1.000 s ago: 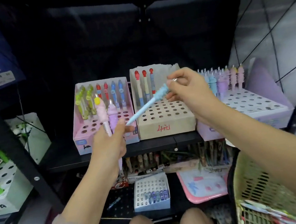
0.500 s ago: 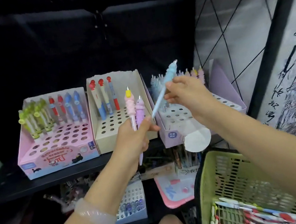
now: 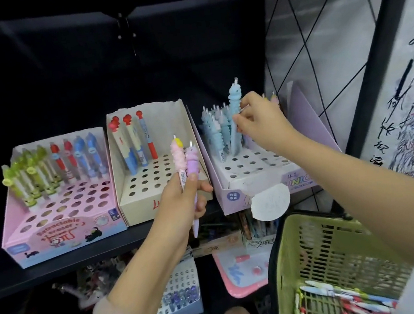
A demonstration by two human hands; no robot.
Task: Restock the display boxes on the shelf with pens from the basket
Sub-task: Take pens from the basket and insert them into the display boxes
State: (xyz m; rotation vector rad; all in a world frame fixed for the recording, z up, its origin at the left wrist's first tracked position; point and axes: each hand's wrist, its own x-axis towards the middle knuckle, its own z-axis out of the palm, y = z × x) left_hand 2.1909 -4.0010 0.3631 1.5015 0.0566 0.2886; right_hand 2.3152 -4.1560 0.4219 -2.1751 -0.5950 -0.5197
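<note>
My right hand (image 3: 261,120) pinches a light blue pen (image 3: 235,116) upright over the lilac display box (image 3: 261,176) on the right of the shelf, its tip down among several other blue pens there. My left hand (image 3: 180,200) grips two pens, a pink pen (image 3: 178,158) and a purple pen (image 3: 192,164), upright in front of the beige middle box (image 3: 155,174). The pink box (image 3: 61,215) stands at the left. The green basket (image 3: 326,254) sits at the lower right with several pens in its bottom.
A black shelf board (image 3: 57,266) carries the three boxes. Below it lie a small white holed box (image 3: 181,292), a pink tray (image 3: 239,271) and loose stationery. A wire grid panel (image 3: 316,37) closes the right side. A round white tag (image 3: 269,201) hangs off the lilac box.
My right hand carried the blue pen right, turned it from slanted to upright and lowered it into the lilac box. My left hand kept its two pens. The view swung right.
</note>
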